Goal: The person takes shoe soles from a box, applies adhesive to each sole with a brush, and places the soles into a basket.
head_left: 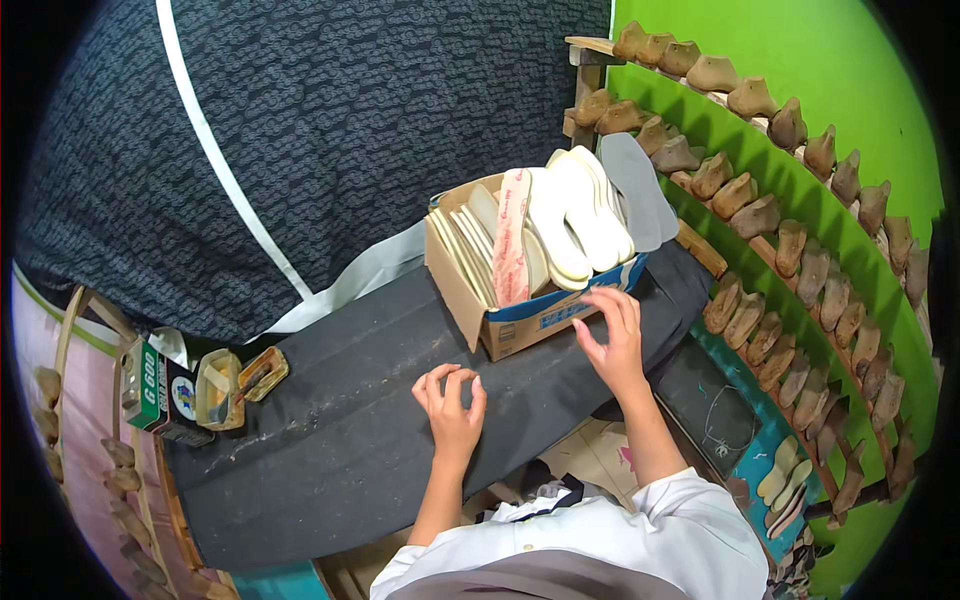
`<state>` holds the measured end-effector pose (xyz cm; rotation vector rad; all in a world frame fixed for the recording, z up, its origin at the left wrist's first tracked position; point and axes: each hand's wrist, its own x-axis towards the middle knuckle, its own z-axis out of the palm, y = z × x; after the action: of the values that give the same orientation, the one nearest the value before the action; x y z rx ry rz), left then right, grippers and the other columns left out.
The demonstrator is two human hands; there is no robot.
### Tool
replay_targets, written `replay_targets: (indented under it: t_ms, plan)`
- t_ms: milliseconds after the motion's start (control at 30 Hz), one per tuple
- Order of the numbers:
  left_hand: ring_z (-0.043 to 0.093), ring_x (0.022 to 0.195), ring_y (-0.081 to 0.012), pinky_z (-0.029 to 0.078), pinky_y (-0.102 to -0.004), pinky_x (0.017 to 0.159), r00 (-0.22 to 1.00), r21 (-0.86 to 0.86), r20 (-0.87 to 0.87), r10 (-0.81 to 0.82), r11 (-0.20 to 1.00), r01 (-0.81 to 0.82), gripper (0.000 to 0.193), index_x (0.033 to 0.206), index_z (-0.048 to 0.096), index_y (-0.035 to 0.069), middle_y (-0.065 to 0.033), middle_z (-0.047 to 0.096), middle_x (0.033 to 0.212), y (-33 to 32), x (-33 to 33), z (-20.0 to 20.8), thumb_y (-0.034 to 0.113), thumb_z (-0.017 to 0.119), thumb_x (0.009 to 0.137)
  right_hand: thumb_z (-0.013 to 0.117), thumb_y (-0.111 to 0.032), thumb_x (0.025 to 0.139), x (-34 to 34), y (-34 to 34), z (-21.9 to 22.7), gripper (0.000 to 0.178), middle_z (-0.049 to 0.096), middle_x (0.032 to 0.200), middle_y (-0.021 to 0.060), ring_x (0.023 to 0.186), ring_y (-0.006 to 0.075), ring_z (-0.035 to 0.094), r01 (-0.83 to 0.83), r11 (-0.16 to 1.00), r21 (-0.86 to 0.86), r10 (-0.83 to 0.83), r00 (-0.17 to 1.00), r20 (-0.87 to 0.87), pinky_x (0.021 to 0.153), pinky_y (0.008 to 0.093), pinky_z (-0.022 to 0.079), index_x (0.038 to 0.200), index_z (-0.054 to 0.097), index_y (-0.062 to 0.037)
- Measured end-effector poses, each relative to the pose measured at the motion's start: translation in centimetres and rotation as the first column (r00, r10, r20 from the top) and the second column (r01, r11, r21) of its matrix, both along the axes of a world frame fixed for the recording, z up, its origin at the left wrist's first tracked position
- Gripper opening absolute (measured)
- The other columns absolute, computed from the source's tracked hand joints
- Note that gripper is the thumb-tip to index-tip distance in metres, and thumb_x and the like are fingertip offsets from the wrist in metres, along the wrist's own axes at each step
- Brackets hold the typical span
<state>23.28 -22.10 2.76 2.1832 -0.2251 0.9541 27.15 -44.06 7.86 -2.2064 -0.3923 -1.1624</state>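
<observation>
A cardboard box (512, 336) stands on the black-covered table (330, 440), packed with shoe insoles. Pale cream insoles (600, 215) lie slanted on top at its right side, and a pink-and-white printed strip (512, 240) rests beside them. A larger grey sole-shaped piece (640, 190) leans out at the right. My right hand (615, 345) hovers at the box's front right edge, thumb and fingers apart, holding nothing; whether a fingertip touches the rim I cannot tell. Over the table in front of the box is my left hand (450, 405), its fingers loosely bent and apart, with nothing in it.
Racks of brown shoe lasts (755, 215) line the green wall at right. At the table's left end stand a green-and-black tin (165, 395), a plastic tub (218, 385) and a small tray (264, 373). A dark patterned curtain (350, 130) hangs behind. More insoles (780, 480) lie lower right.
</observation>
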Motion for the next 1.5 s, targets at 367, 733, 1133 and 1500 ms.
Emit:
replay_targets:
  t_ms: [367, 733, 1133, 1500]
  plan:
    - [0.042, 0.097, -0.0297, 0.034, -0.0402, 0.086, 1.0, 0.019, -0.003, 0.014, 1.0, -0.014, 0.017, 0.086, 0.06, 0.01, -0.009, 0.053, 0.098, -4.7, 4.1, -2.1, 0.006, 0.067, 0.07, 0.068, -0.011, 0.075, 8.2, -3.7, 1.4, 0.027, 0.064, 0.091, 0.0118, 0.087, 0.0267, 0.058, -0.229, 0.968, -0.104, 0.215, 0.968, -0.129, 0.076, 0.0348, 0.047, 0.1, 0.062, -0.0033]
    - [0.042, 0.096, -0.0281, 0.035, -0.038, 0.084, 0.984, 0.01, -0.041, 0.171, 0.985, -0.171, 0.012, 0.08, 0.06, 0.009, -0.0078, 0.053, 0.094, -6.3, 2.7, -3.0, 0.005, 0.065, 0.07, 0.065, 0.003, 0.074, 11.4, -5.1, 2.6, 0.028, 0.058, 0.1, 0.0108, 0.078, 0.0226, 0.061, -0.16, 0.987, 0.025, 0.155, 0.978, 0.14, 0.064, 0.0289, 0.051, 0.1, 0.065, -0.0076]
    - [0.042, 0.095, -0.0278, 0.035, -0.0387, 0.083, 0.947, 0.01, -0.033, 0.32, 0.947, -0.32, 0.014, 0.082, 0.061, 0.011, -0.0062, 0.054, 0.094, -4.8, 1.1, -3.0, 0.007, 0.067, 0.069, 0.069, -0.008, 0.077, 12.2, -5.7, 4.0, 0.022, 0.063, 0.081, 0.011, 0.068, 0.0192, 0.06, 0.129, 0.973, 0.191, -0.153, 0.981, 0.118, 0.062, 0.0293, 0.048, 0.097, 0.063, -0.0023]
    - [0.044, 0.094, -0.0269, 0.037, -0.0363, 0.081, 0.935, -0.02, -0.072, 0.348, 0.937, -0.35, 0.013, 0.079, 0.06, 0.009, -0.0073, 0.055, 0.091, -2.8, -0.4, -3.5, 0.003, 0.065, 0.069, 0.056, -0.016, 0.089, 9.9, -5.9, 2.3, 0.025, 0.057, 0.096, 0.0062, 0.076, 0.0097, 0.055, -0.363, 0.262, 0.894, 0.317, 0.907, 0.276, 0.06, 0.022, 0.047, 0.108, 0.048, -0.0012]
